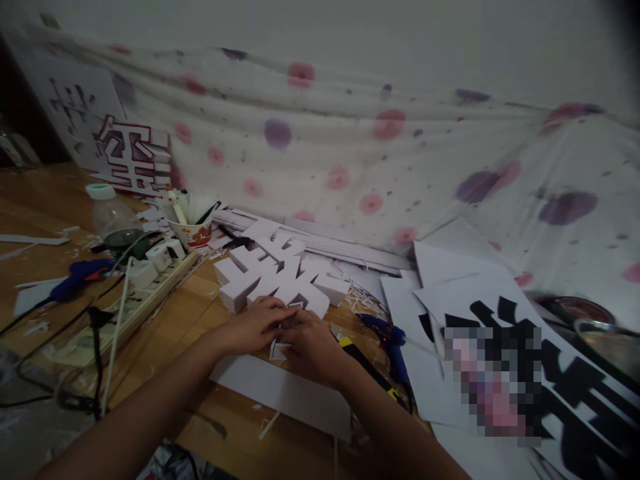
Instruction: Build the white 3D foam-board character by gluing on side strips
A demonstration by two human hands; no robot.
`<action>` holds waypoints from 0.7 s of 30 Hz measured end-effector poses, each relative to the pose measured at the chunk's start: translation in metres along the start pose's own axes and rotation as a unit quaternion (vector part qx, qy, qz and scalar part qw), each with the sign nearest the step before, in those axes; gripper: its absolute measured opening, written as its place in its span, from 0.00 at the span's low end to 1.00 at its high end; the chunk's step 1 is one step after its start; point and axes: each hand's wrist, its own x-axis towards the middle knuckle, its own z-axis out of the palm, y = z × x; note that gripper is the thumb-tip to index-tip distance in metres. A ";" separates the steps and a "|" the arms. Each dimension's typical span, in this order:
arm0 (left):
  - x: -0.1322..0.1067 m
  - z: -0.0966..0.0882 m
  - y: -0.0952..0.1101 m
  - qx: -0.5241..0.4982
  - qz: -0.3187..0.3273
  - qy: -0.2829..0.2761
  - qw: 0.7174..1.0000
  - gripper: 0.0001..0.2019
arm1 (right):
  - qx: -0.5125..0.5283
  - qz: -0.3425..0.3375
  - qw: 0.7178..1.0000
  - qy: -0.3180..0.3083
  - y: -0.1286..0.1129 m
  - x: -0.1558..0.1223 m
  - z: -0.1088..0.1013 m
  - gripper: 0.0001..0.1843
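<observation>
My left hand (256, 328) and my right hand (314, 348) meet at the near edge of a raised white block-letter character (287, 288), which lies on the table. The fingers of both are bent and closed together. What they pinch is mostly hidden beneath them. A small folded white piece (279, 352) shows just below the fingertips, between the hands. Under my wrists lies a long flat white strip of board (285, 393). Beside my right forearm are a black and yellow utility knife (370, 368) and a blue glue gun (387, 333).
At left are a power strip (135, 307) with plugs and cords, another blue glue gun (83, 277), a bottle (113, 223) and a paper cup (196, 233) of pens. White sheets (417, 360) and a black-printed character sheet (570, 373) lie at right. A red-edged character (131, 157) stands behind.
</observation>
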 end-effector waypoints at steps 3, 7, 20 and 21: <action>-0.001 0.000 0.000 -0.003 0.001 0.002 1.000 0.29 | 0.015 -0.001 1.000 0.003 0.002 -0.001 0.001 0.09; -0.001 0.001 -0.001 -0.007 -0.001 0.007 1.000 0.28 | 0.027 -0.012 1.000 0.008 0.003 -0.001 0.002 0.08; 0.000 0.001 -0.002 -0.011 0.005 0.000 1.000 0.28 | 0.049 -0.012 0.999 -0.016 0.000 -0.001 -0.004 0.07; 0.000 0.001 -0.003 -0.012 0.005 0.001 1.000 0.28 | 0.051 -0.009 0.999 -0.017 0.000 -0.002 -0.005 0.07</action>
